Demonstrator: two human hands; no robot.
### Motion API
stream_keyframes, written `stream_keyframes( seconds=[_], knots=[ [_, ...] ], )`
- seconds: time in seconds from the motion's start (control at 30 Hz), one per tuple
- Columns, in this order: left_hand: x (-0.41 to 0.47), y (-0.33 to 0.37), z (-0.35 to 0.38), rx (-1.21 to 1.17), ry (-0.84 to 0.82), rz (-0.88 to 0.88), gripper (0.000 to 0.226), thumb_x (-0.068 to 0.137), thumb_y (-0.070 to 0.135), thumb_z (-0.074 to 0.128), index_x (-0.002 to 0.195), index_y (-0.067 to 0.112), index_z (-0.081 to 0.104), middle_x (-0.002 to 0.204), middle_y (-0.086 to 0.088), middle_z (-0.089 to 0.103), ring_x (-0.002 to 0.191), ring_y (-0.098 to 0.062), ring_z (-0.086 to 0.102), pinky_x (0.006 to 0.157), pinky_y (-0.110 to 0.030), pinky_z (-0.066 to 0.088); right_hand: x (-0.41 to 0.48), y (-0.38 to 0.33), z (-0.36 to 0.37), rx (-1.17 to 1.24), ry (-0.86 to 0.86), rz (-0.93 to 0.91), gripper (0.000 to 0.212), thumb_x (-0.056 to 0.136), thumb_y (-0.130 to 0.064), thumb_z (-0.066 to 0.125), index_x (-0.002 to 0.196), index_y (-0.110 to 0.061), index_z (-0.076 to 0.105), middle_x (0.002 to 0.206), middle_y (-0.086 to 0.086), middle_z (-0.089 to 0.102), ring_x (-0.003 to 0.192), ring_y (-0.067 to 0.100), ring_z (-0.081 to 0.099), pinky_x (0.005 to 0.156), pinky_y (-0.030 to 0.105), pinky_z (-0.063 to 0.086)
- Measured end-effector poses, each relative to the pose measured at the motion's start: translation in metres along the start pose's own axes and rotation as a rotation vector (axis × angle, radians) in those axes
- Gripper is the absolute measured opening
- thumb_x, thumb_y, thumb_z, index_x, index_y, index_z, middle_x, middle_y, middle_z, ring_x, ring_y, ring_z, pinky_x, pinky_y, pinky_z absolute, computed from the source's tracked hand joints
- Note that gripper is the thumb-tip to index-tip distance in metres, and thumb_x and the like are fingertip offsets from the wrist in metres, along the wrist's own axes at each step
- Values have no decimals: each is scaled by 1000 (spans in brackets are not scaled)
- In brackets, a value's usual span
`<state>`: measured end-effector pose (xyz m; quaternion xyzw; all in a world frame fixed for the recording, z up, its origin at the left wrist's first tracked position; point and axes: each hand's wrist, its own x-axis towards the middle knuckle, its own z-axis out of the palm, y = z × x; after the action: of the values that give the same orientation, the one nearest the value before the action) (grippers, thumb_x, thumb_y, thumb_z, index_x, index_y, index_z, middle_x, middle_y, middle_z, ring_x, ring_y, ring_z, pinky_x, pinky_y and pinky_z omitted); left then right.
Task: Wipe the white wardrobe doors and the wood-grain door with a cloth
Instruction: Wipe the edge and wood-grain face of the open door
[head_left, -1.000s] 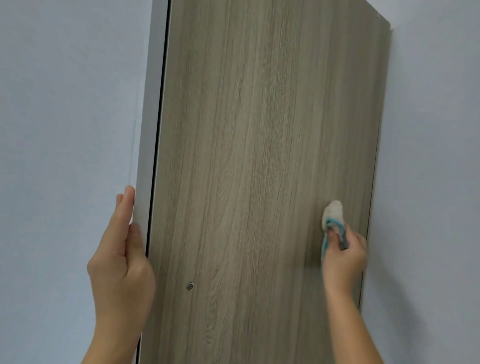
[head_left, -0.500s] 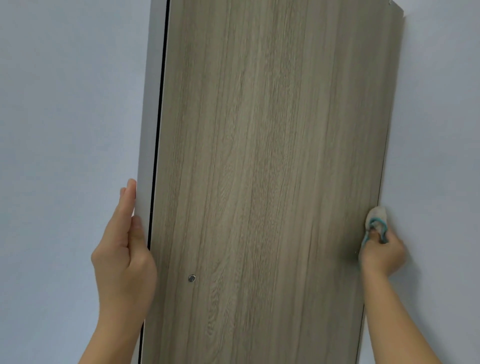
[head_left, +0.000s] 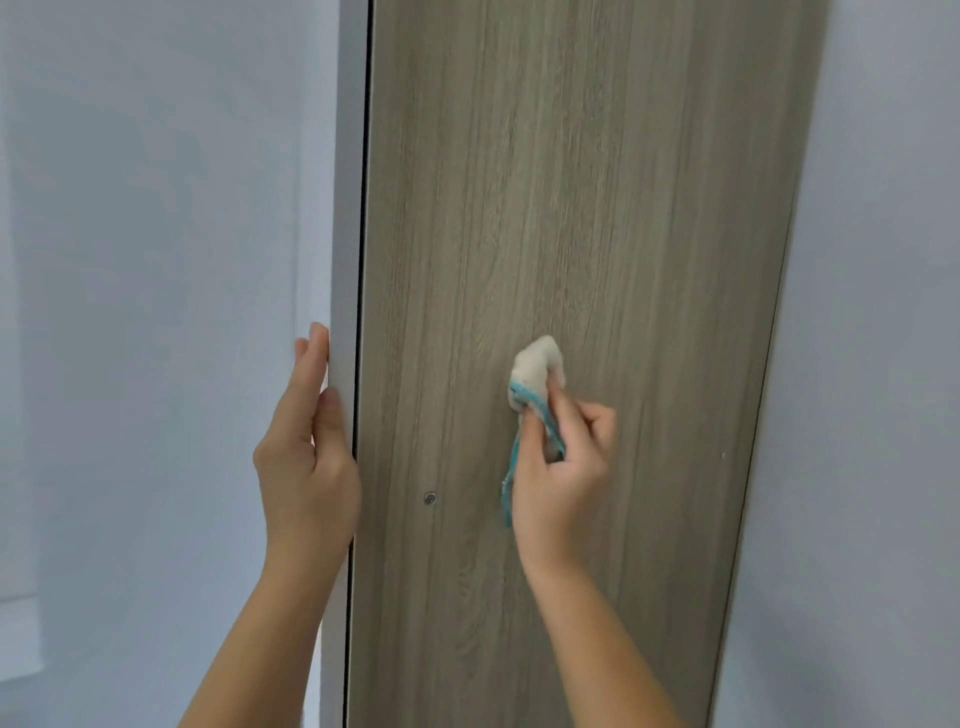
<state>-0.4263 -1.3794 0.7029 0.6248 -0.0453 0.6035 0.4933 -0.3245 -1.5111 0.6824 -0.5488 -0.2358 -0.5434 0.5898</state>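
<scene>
The right hand (head_left: 558, 462) has carried the cloth (head_left: 535, 376) from the door's (head_left: 597, 208) right edge back toward its middle.

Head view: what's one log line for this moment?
right hand: grips cloth against wood-grain door | left hand: holds white edge
</scene>
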Motion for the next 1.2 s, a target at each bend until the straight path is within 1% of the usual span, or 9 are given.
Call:
stream_keyframes(
  seconds=[0.1,0.17,0.27,0.33,0.4,0.53,0.77,1.03,1.2],
  knots=[
    [1,2,-2,-25,-23,3,50,101,-2,35,144,24,40,147,17,38,139,8,24,110,-7,22,-29,-24,12,-27,-80,-104,42,85,-8,68,126,-15,64,96,-2,47,82,10,51,67,24,50],
    [1,1,-3,-19,-27,18,51,101,-2,36,142,27,39,145,19,39,141,1,26,114,-15,24,-49,-36,16,-43,-157,-171,44,84,-8,66,128,-17,62,98,-1,49,85,11,52,69,26,50],
    [3,-4,-6,-24,-56,-22,53,101,2,38,143,34,39,146,-19,42,136,-41,30,114,-47,30,-68,-46,16,-54,-251,-232,45,86,-9,64,129,-20,61,102,0,52,92,13,55,73,29,51],
    [3,-6,-5,-31,-64,-38,52,102,6,38,144,34,39,138,-32,39,132,-50,27,111,-54,31,-72,-46,14,-66,-271,-249,42,88,-12,63,129,-21,61,103,1,54,93,16,56,73,32,51],
    [1,-4,-2,-10,-52,-4,50,102,7,37,146,32,37,145,-23,41,139,-38,29,114,-46,30,-71,-45,15,-80,-271,-254,40,89,-15,61,129,-20,62,103,1,54,92,15,57,72,30,51],
    [-1,-2,2,24,-4,61,49,103,5,35,147,26,34,147,23,32,142,1,24,113,-14,24,-68,-43,13,-101,-290,-291,41,88,-15,63,129,-21,61,103,1,53,91,12,55,70,28,51],
    [-1,1,6,97,22,107,53,101,-1,34,146,28,28,144,27,29,140,7,21,107,-2,19,-3,-40,28,-116,-221,-488,34,89,-6,59,120,-15,67,110,4,53,94,23,56,81,34,50],
    [32,22,14,152,-3,185,57,101,-3,32,152,20,22,151,20,20,138,15,11,107,0,12,162,-97,84,-81,-137,-548,33,86,-3,63,118,-8,67,104,9,59,93,23,57,75,37,54],
    [53,28,15,236,20,264,60,98,-6,33,152,18,22,150,18,18,141,7,11,111,-4,10,121,-69,62,-69,-274,-699,30,92,-4,55,120,-8,66,111,12,59,100,27,55,83,39,50]
  ],
)
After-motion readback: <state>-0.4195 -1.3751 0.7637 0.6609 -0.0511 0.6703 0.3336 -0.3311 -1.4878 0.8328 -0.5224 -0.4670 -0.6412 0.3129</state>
